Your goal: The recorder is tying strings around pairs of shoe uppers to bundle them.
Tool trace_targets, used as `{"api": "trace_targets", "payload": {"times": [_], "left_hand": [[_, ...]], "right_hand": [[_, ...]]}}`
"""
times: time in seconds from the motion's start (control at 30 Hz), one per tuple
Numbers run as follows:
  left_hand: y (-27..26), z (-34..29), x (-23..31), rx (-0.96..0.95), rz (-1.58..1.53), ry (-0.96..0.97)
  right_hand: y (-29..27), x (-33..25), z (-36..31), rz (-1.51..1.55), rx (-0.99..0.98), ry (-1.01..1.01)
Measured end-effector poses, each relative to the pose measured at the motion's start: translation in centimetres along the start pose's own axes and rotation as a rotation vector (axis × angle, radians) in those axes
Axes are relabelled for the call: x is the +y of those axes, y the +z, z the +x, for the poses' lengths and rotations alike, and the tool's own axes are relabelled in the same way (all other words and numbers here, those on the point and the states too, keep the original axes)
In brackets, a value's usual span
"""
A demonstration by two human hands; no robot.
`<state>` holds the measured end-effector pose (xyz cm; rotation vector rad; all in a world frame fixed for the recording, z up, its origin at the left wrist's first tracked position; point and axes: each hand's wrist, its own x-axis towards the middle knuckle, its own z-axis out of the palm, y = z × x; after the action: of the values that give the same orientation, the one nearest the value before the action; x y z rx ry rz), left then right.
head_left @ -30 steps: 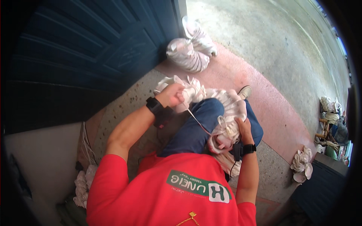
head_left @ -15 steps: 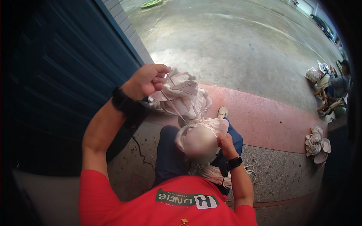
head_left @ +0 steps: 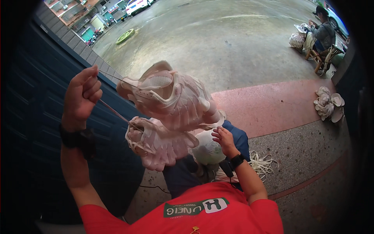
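Observation:
My left hand (head_left: pixel 82 95) is raised at the left, closed on a thin cord (head_left: pixel 113 110) pulled taut. From the cord hang two bunches of pale pink and white shoe uppers, packed one against another. The larger bunch (head_left: pixel 175 99) is up in front of me, tilted, with the opening of its nearest upper showing a perforated lining. Lower and closer to me, the other bunch (head_left: pixel 157 142) hangs above my left leg. My right hand (head_left: pixel 224 140) is just below the larger bunch's right end, fingers stretched out and holding nothing. Whether its fingertips touch an upper is hard to tell.
Between my legs is a whitish rounded thing (head_left: pixel 208 148), partly hidden. Loose pale laces (head_left: pixel 261 163) lie on the speckled floor to my right. Another bundle of uppers (head_left: pixel 329 103) rests farther right. A person (head_left: pixel 325 33) sits beyond it. A dark blue door (head_left: pixel 43 117) stands at my left.
My left hand has moved left, drawing the cord along and lifting both bunches of uppers. My right hand's fingers have opened out. The view has tilted up, showing more of the yard.

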<state>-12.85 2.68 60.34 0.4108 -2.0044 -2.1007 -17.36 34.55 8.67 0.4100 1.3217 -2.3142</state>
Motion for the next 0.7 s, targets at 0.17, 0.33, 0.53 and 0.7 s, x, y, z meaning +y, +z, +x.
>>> {"api": "trace_targets", "payload": {"times": [0.17,0.33,0.53,0.7], "left_hand": [[-1.0,-5.6,-0.3,-0.054,0.038,-0.05],[-4.3,-8.6,-1.2,-0.103,0.03,-0.002],[-6.1,-8.1,-0.8,0.015,0.031,0.039],[-11.4,0.8,-1.8,0.22,-0.041,0.229]], "right_hand": [[0.0,4.8,3.3,0.207,-0.097,0.153],[-2.5,4.4,2.3,0.514,-0.321,0.372],[0.2,1.3,-3.1,0.498,-0.519,0.197],[4.7,-8.8,-5.4,0.293,-0.569,0.035]]}}
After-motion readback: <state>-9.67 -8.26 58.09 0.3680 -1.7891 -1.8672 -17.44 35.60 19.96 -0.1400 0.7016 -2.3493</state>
